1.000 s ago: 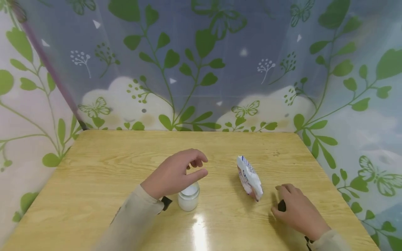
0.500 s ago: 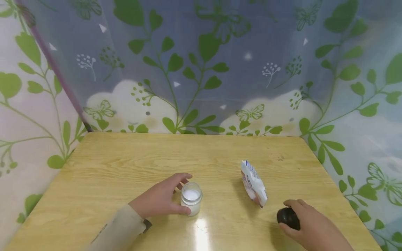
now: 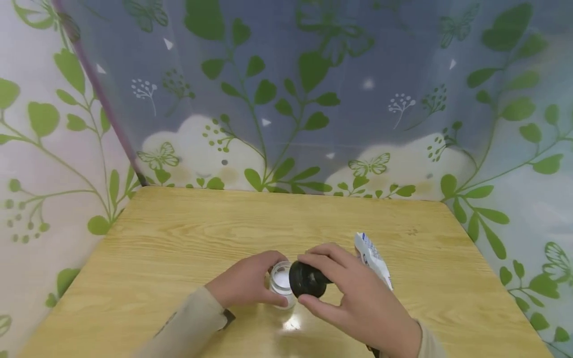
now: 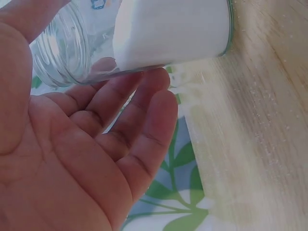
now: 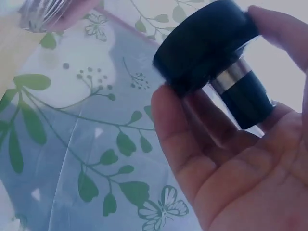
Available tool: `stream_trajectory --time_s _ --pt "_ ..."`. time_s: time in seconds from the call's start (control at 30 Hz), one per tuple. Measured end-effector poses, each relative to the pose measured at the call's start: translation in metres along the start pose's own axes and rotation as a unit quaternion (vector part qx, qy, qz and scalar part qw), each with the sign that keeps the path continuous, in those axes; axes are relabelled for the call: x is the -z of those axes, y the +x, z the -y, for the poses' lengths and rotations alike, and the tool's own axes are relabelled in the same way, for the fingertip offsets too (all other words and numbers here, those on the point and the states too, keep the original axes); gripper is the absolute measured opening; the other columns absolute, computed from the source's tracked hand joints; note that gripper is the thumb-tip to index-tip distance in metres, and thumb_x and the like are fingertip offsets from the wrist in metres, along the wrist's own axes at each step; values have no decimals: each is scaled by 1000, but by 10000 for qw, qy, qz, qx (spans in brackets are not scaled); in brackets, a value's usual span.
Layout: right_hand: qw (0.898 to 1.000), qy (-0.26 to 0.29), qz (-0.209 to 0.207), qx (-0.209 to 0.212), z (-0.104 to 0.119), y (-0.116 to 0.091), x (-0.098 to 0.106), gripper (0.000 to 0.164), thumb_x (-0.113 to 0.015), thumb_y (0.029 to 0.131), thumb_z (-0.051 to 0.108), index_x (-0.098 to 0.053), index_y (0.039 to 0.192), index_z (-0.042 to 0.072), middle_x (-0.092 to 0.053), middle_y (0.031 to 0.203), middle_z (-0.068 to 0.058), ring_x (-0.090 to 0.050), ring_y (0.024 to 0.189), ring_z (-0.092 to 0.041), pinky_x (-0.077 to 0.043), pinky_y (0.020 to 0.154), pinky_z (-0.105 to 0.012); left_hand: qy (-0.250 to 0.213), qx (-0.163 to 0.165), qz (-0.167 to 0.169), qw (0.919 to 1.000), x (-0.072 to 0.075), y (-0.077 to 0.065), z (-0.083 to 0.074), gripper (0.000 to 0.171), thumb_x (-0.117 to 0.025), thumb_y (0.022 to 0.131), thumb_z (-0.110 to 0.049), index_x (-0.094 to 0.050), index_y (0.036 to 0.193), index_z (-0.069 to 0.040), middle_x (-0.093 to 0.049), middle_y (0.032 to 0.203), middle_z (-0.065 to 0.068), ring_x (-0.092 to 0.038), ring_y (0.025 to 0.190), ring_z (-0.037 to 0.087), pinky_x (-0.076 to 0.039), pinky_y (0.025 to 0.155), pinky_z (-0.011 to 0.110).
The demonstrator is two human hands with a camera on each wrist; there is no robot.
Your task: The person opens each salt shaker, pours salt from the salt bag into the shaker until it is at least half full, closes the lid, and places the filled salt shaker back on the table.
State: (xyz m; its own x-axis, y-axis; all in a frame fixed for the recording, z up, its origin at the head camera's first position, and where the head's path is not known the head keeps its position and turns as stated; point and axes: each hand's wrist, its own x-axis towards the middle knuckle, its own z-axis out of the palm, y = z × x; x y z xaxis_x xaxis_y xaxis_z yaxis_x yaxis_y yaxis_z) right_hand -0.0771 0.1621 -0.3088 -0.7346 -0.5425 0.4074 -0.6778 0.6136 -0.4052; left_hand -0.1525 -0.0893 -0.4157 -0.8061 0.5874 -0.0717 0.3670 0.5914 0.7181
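Note:
In the head view an open-topped glass jar (image 3: 281, 279), part filled with white powder, stands on the table. My left hand (image 3: 246, 282) holds it from the left, thumb at the near side and fingers round the far side. The left wrist view shows the jar's threaded neck and the powder (image 4: 168, 33) through the glass. My right hand (image 3: 364, 303) grips a black lid (image 3: 308, 279), tilted, just right of the jar mouth. In the right wrist view the lid (image 5: 202, 48) has a wide round disc and a narrower stem with a silver band.
A white plastic packet (image 3: 375, 258) stands on the wooden table (image 3: 215, 223) behind my right hand, which partly hides it. Patterned fabric (image 3: 277, 99) walls off the back and both sides. White grains (image 4: 284, 86) lie scattered on the wood in the left wrist view.
My left hand has come down from above and behind the jar and taken hold of it. My right hand has lifted the black lid from the table's right side and carried it left to the jar.

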Motion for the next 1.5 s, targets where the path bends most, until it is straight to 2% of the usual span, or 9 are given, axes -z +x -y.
stream_trajectory --time_s 0.27,0.47,0.63,0.8,1.0,1.17,1.3,1.4,1.5 --pt "9953 -503 814 164 -20 20 -28 51 -84 89 33 -62 131 16 -60 129 5 -61 111 -11 -56 86 -29 169 1 60 9998 -3 5 -10 63 -92 73 -48 -59 123 -29 -63 107 -20 -61 92 3 -52 86 33" --pt "9880 -465 1414 408 -30 23 -46 52 -84 89 31 -62 134 18 -58 133 4 -58 118 -12 -55 93 -30 -88 13 246 9997 -5 5 -12 65 -92 75 -46 -58 128 -33 -63 114 -22 -61 103 2 -52 92 34" --pt "9849 -303 1688 233 -31 23 -52 57 -81 92 28 -55 141 17 -56 134 5 -58 116 -10 -54 93 -27 -61 87 206 9997 -7 3 -12 66 -92 72 -48 -61 127 -30 -64 110 -22 -61 103 2 -51 94 35" --pt "9842 -112 1767 83 -31 22 -56 62 -76 96 25 -45 149 13 -56 137 0 -59 113 -10 -54 91 -29 -38 67 155 9998 -8 4 -13 70 -92 72 -49 -62 132 -29 -65 109 -23 -62 103 1 -50 97 37" --pt "9819 255 1851 -298 -34 23 -57 60 -76 96 23 -48 149 15 -59 138 2 -61 117 -10 -54 95 -33 -140 150 252 9995 -8 5 -13 74 -91 73 -52 -60 136 -31 -65 113 -23 -62 108 2 -49 101 41" --pt "9853 -261 1548 -668 -34 23 -63 53 -81 89 42 -62 130 15 -62 112 6 -60 92 -6 -54 78 -28 -175 50 259 9995 -9 6 -13 73 -90 75 -51 -58 137 -30 -64 114 -21 -61 103 1 -51 97 36" --pt "9847 -855 1172 -961 -28 22 -71 60 -68 88 68 -65 111 13 -54 93 5 -49 72 -6 -46 61 -24 -80 -68 182 9998 -11 5 -14 66 -90 76 -49 -60 131 -27 -64 115 -18 -62 100 0 -53 91 30" --pt "9830 -669 1352 -1050 -25 18 -65 68 -59 91 74 -63 121 13 -59 104 5 -57 82 -8 -51 69 -28 160 -156 131 9997 -12 5 -15 70 -89 76 -53 -59 133 -25 -65 119 -15 -63 104 1 -53 93 31" --pt "9797 -322 1850 -696 -21 15 -53 65 -65 98 55 -53 146 12 -58 138 1 -61 117 -15 -54 94 -36 204 -107 180 9996 -12 3 -16 77 -88 75 -58 -58 139 -27 -63 128 -15 -62 112 4 -52 98 35"
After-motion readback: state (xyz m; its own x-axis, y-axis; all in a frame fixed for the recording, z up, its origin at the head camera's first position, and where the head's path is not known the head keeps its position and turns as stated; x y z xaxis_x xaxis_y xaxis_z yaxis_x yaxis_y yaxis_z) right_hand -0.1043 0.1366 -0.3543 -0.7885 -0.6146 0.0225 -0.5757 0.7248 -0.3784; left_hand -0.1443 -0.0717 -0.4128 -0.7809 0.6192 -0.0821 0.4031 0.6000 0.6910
